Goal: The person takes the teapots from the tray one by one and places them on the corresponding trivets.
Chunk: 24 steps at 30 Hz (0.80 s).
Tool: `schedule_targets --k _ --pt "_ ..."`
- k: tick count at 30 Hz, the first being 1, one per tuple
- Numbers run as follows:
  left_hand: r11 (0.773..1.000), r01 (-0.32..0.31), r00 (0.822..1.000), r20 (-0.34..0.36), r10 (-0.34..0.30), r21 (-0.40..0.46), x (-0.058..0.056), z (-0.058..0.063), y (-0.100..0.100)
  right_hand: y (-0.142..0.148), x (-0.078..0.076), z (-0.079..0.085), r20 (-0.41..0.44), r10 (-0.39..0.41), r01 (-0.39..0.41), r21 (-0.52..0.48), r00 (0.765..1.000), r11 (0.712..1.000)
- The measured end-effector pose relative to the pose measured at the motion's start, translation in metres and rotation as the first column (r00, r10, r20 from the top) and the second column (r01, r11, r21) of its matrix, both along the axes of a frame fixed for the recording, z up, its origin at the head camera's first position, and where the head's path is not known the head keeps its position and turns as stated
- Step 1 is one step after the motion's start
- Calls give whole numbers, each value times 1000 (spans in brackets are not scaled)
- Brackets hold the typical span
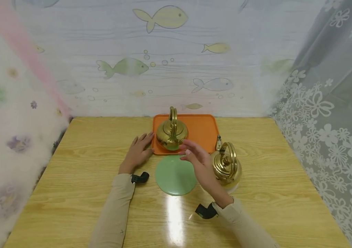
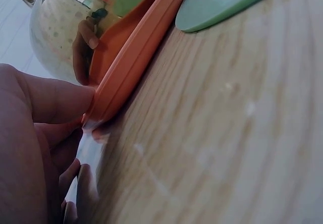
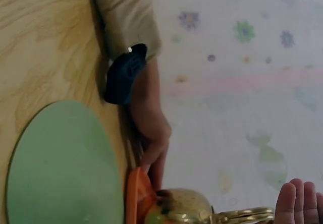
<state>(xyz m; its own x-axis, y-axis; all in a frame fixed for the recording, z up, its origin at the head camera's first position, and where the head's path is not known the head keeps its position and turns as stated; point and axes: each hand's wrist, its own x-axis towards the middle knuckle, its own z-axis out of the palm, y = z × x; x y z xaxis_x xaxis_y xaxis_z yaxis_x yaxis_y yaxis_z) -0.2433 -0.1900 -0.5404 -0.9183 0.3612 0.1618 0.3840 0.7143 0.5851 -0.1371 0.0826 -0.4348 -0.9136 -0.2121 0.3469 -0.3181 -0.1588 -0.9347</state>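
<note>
An orange tray (image 1: 202, 132) lies at the back of the table, bearing a shiny gold kettle (image 1: 163, 132) on its left half. My left hand (image 1: 137, 151) rests on the table at the tray's left side, fingers spread and relaxed. In the left wrist view the thumb (image 2: 65, 100) touches the tray's rim (image 2: 136, 57). In the air over the right edge of a flat green plate (image 1: 174, 177), my right hand (image 1: 202, 167) holds nothing. Its fingers are loosely bent near the kettle's lower right. A second gold kettle (image 1: 224, 167) stands just right of that hand.
A pale disc edge (image 1: 235, 187) shows under the right kettle, whose spout (image 1: 218, 141) points toward the back. Behind the wooden table (image 1: 95, 137) hangs a fish-patterned curtain (image 1: 169, 75); flowered curtains border both sides.
</note>
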Motion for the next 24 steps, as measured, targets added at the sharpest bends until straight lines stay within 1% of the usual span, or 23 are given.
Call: schedule_targets --k 7,14,19,21,24 --pt "1000 2 1000 -11 -2 -1 -3 -3 -2 -20 -20 8 94 -18 20 -22 995 1000" --pt "1000 1 1000 -13 -1 -2 -2 -3 -1 -32 -37 11 135 -74 82 -55 988 995" --pt "1000 -4 1000 -7 4 4 -1 -1 0 -41 -55 10 146 -151 162 -66 978 985" --pt "1000 -4 1000 -10 5 15 -1 -2 0 -44 -62 8 139 -197 206 -59 971 977" --pt "1000 -2 1000 -15 2 11 1 -4 0 -47 -69 5 132 -252 264 -81 959 961"
